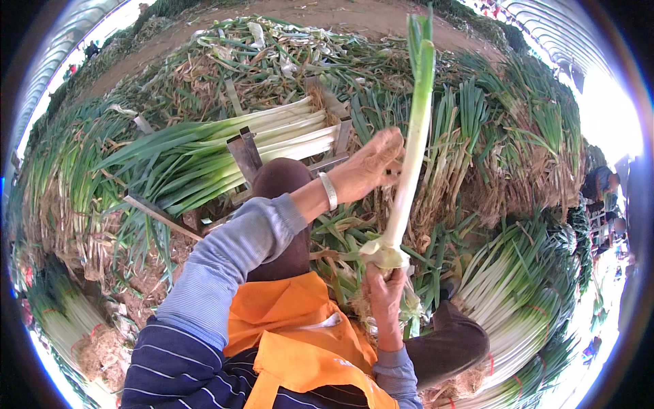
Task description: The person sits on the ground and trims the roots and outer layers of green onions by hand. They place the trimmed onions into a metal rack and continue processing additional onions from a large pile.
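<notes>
A large green onion (411,153) stands nearly upright before me, its white stalk bare and its green top pointing away. My right hand (386,289) grips it at the root end, just below outer layers peeled down around the base. Beside the middle of the stalk is my left hand (375,161), with a pale band on its wrist; its fingers are partly curled, and contact with the stalk cannot be told. To the left, several trimmed green onions (291,130) lie side by side in a metal rack (245,153), roots towards the right.
Untrimmed green onions (460,117) stand in rows at the right, and more (66,179) at the left. Tied bundles (516,317) lie at the lower right and lower left (71,322). A heap of peeled leaves (271,51) lies beyond the rack. Distant people are at the right edge.
</notes>
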### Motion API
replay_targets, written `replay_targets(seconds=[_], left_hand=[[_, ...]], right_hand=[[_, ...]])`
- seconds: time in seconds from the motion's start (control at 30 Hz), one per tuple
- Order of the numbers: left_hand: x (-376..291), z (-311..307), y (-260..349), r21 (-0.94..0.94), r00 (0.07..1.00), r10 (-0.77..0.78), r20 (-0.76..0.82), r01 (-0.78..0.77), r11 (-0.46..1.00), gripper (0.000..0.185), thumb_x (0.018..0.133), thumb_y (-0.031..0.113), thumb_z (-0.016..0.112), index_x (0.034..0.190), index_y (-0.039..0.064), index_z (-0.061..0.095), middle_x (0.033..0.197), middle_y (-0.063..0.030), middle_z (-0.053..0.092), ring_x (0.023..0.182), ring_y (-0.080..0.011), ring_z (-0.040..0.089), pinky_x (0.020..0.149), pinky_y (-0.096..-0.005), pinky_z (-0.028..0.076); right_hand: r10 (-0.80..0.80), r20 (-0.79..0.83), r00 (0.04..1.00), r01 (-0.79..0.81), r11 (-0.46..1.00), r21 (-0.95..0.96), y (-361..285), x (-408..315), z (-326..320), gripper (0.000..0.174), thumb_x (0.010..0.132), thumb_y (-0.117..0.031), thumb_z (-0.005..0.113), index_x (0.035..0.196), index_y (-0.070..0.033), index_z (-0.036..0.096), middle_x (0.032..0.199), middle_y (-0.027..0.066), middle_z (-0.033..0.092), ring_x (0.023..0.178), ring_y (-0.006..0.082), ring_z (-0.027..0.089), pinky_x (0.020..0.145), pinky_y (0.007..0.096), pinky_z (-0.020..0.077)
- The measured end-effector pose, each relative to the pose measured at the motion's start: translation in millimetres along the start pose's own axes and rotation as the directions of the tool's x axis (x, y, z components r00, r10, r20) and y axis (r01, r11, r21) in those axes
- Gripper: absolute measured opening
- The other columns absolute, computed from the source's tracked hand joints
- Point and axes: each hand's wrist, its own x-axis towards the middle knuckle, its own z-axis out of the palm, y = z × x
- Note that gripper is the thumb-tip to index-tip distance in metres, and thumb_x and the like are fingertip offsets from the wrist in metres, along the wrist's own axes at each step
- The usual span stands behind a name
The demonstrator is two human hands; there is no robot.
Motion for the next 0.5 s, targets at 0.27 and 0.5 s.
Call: replay_targets(seconds=[0.27,0.5], left_hand=[[39,-32,-16,-0.374,0.959,-0.239,-0.151,0.168,0.912,0.052,0.099,0.055,0.042,0.115,0.006,0.045,0.081,-0.0023,0.047,0.064,-0.0128,0.044,0.055,-0.0284,0.044],[46,-42,-25,-0.458,0.934,-0.261,-0.243,0.126,0.88,0.045,0.099,0.051,0.047,0.106,0.007,0.041,0.076,-0.0027,0.045,0.059,-0.0137,0.044,0.05,-0.0287,0.042]], right_hand=[[-0.196,0.149,0.969,0.243,0.653,-0.718,-56,15,-4,0.027,0.094,-0.017,0.057,0.114,0.001,0.062,0.086,0.0116,0.065,0.074,0.0284,0.062,0.07,0.0365,0.0497],[-0.1,0.094,0.991,0.112,0.985,-0.133,-24,93,25,0.066,0.103,-0.055,0.031,0.132,0.001,0.049,0.117,0.0122,0.057,0.106,0.0199,0.054,0.094,0.0374,0.043]])
